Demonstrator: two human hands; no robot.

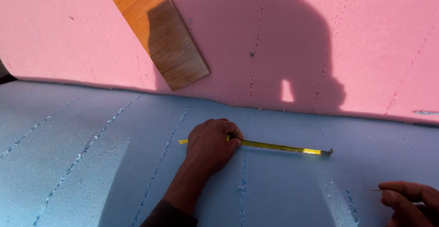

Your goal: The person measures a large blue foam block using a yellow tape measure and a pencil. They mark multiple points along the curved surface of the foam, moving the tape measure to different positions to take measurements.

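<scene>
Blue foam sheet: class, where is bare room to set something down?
Bare: blue foam sheet left of the left hand, and between tape measure and right hand. Crowded around the tape; wooden board covers pink foam.

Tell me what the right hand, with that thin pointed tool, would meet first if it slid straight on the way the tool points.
The right hand points its thin pointed tool leftward, low over the blue foam board. Going straight on, it would probably meet the left hand's forearm first; only bare foam shows between. Height above the board is unclear.

Wood plank (157, 30) lies diagonal on pink foam board (366, 39), w/ person's shadow (256, 53).
</scene>
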